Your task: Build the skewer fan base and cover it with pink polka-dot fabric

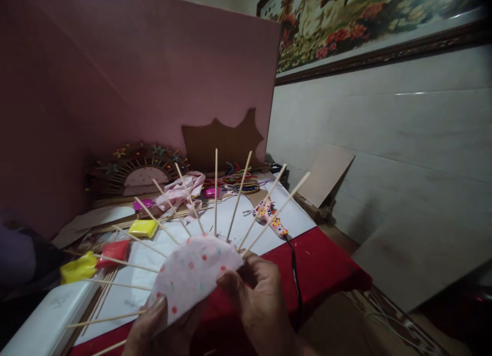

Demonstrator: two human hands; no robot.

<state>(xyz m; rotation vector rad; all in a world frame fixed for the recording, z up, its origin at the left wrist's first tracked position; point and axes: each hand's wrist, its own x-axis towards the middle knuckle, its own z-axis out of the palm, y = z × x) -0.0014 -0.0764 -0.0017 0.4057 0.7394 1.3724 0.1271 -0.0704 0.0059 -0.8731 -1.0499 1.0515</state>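
My left hand (159,331) and my right hand (258,299) together hold up a half-round pad covered in pink spotted cloth (192,276), with several thin wooden skewers (238,197) fanning out of its curved edge. The left thumb presses the pad's lower left edge. The right thumb and fingers pinch its right side. Both hands are closed on it, above the near part of the table.
A red cloth (326,266) covers the table, with white paper (246,225) on it. A spotted glue gun (269,215) and its black cord lie there. Coloured packets (143,228), loose sticks, pink fabric (180,189), a finished fan (140,174) and a pink board (134,74) stand behind.
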